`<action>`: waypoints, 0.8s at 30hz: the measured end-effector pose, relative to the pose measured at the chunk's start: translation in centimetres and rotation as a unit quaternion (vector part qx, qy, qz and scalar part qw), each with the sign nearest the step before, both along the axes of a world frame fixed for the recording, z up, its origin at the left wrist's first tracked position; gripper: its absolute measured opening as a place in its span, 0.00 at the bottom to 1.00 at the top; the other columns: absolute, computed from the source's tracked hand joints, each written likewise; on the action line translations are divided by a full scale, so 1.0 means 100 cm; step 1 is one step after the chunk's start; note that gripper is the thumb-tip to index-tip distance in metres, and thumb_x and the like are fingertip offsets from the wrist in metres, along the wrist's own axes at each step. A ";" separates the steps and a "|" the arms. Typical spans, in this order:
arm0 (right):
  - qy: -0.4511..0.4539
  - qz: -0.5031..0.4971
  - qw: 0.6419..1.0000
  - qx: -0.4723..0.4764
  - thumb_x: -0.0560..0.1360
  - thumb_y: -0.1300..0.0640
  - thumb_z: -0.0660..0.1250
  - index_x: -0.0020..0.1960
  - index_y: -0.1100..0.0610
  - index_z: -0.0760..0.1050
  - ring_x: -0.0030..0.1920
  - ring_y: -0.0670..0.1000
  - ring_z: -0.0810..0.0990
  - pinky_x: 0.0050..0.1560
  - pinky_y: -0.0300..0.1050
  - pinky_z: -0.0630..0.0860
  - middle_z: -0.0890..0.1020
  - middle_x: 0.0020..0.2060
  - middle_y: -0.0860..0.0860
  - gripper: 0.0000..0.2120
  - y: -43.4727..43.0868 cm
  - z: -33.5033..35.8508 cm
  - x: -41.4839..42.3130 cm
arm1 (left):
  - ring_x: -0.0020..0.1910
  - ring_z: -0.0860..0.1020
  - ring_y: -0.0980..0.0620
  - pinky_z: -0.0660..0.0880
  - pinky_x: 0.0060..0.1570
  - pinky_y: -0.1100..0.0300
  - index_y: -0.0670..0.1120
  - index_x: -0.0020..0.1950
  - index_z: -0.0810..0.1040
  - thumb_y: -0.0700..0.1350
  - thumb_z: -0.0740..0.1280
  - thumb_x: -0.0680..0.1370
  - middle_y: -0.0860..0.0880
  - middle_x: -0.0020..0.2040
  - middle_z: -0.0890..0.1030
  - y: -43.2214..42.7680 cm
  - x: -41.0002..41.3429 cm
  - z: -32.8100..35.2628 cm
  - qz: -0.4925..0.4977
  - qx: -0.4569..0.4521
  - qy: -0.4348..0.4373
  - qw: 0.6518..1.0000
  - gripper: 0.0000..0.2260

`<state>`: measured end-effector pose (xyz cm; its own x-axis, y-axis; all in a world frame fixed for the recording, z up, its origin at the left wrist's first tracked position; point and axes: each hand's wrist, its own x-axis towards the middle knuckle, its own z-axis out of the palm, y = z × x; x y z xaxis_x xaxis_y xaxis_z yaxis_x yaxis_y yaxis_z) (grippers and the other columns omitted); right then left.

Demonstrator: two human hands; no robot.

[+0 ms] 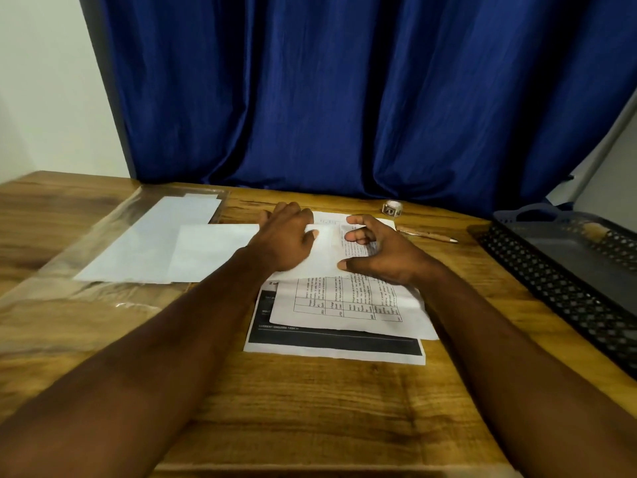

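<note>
Head view: the left hand (287, 236) lies spread, palm down, on a white sheet (325, 251) atop a stack of printed pages (344, 307) at the middle of the table (310, 401). The right hand (379, 251) arches over the sheet's right side, fingertips and thumb touching it; whether it pinches is unclear. A pen (427, 233) lies just right.
</note>
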<state>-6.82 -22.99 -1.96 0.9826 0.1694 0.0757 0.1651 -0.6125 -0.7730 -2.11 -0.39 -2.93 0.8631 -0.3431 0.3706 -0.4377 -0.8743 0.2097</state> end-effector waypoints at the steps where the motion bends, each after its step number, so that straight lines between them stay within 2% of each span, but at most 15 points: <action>1: -0.011 -0.005 1.000 0.004 0.68 0.49 0.84 0.75 0.41 0.68 0.62 0.44 0.77 0.50 0.36 0.75 0.79 0.62 0.42 0.41 0.001 -0.001 0.000 | 0.69 0.68 0.46 0.61 0.68 0.45 0.48 0.69 0.74 0.52 0.60 0.85 0.47 0.68 0.73 0.000 -0.001 0.002 -0.013 -0.010 -0.028 0.999 0.15; 4: -0.024 -0.018 0.996 0.080 0.68 0.56 0.85 0.70 0.45 0.74 0.50 0.47 0.83 0.47 0.44 0.83 0.84 0.52 0.48 0.34 -0.001 -0.002 0.003 | 0.62 0.71 0.46 0.61 0.63 0.46 0.48 0.63 0.76 0.47 0.60 0.84 0.47 0.61 0.75 -0.002 -0.008 0.016 -0.047 -0.024 -0.138 0.989 0.10; 6: -0.037 0.000 0.987 0.158 0.71 0.61 0.82 0.63 0.49 0.81 0.43 0.53 0.83 0.46 0.51 0.84 0.85 0.45 0.52 0.23 -0.004 -0.002 0.006 | 0.58 0.72 0.46 0.61 0.61 0.46 0.48 0.60 0.78 0.47 0.61 0.84 0.48 0.58 0.76 -0.005 -0.015 0.028 -0.061 -0.022 -0.221 0.973 0.09; 8: -0.090 0.004 0.980 0.178 0.74 0.61 0.80 0.55 0.51 0.84 0.42 0.56 0.84 0.49 0.58 0.85 0.85 0.44 0.55 0.13 -0.008 -0.003 0.012 | 0.57 0.74 0.47 0.62 0.59 0.46 0.49 0.58 0.80 0.47 0.62 0.84 0.49 0.57 0.77 -0.007 -0.022 0.039 -0.070 -0.013 -0.292 0.954 0.09; 10: -0.159 -0.027 0.974 0.157 0.75 0.61 0.79 0.49 0.51 0.85 0.42 0.52 0.83 0.49 0.54 0.84 0.86 0.43 0.52 0.07 -0.010 -0.001 0.016 | 0.56 0.76 0.47 0.64 0.58 0.47 0.48 0.57 0.82 0.47 0.62 0.83 0.49 0.55 0.80 -0.010 -0.029 0.048 -0.081 0.007 -0.339 0.937 0.09; 12: -0.192 -0.061 0.970 0.137 0.75 0.60 0.79 0.45 0.51 0.83 0.42 0.51 0.84 0.49 0.50 0.82 0.86 0.41 0.48 0.07 -0.012 0.001 0.018 | 0.52 0.78 0.46 0.67 0.53 0.48 0.48 0.56 0.84 0.47 0.63 0.83 0.49 0.52 0.82 -0.015 -0.035 0.055 -0.112 0.024 -0.349 0.930 0.11; 14: -0.195 -0.072 0.973 0.097 0.73 0.60 0.80 0.43 0.51 0.81 0.40 0.54 0.83 0.46 0.50 0.81 0.85 0.39 0.48 0.08 -0.018 0.000 0.021 | 0.48 0.79 0.48 0.69 0.48 0.52 0.49 0.56 0.85 0.49 0.63 0.83 0.50 0.50 0.82 -0.019 -0.044 0.060 -0.151 0.049 -0.301 0.940 0.11; 17: -0.185 -0.048 0.982 0.007 0.71 0.65 0.81 0.41 0.53 0.84 0.36 0.54 0.84 0.41 0.53 0.84 0.86 0.36 0.50 0.10 -0.031 -0.005 0.021 | 0.49 0.78 0.54 0.75 0.49 0.55 0.54 0.58 0.85 0.51 0.68 0.81 0.55 0.52 0.83 -0.024 -0.049 0.057 -0.189 0.102 -0.163 0.963 0.09; 19: -0.180 -0.044 0.982 -0.038 0.74 0.69 0.76 0.43 0.55 0.86 0.40 0.53 0.87 0.45 0.55 0.86 0.88 0.39 0.50 0.10 -0.040 -0.006 0.021 | 0.51 0.77 0.57 0.79 0.51 0.54 0.54 0.59 0.85 0.52 0.71 0.80 0.57 0.55 0.83 -0.025 -0.048 0.048 -0.192 0.103 -0.081 0.973 0.09; 22: -0.130 -0.064 0.988 -0.051 0.76 0.69 0.72 0.45 0.54 0.88 0.43 0.45 0.87 0.47 0.44 0.84 0.89 0.43 0.47 0.12 -0.049 -0.003 0.018 | 0.51 0.77 0.58 0.79 0.51 0.57 0.54 0.57 0.84 0.59 0.73 0.77 0.58 0.54 0.82 -0.026 -0.042 0.035 -0.175 0.063 0.007 0.983 0.13; 24: -0.114 -0.066 0.990 -0.057 0.77 0.68 0.72 0.44 0.53 0.88 0.46 0.45 0.87 0.51 0.43 0.85 0.89 0.44 0.45 0.12 -0.051 -0.001 0.017 | 0.49 0.77 0.57 0.79 0.49 0.57 0.53 0.56 0.85 0.61 0.72 0.77 0.58 0.53 0.82 -0.023 -0.038 0.028 -0.165 0.019 0.046 0.985 0.14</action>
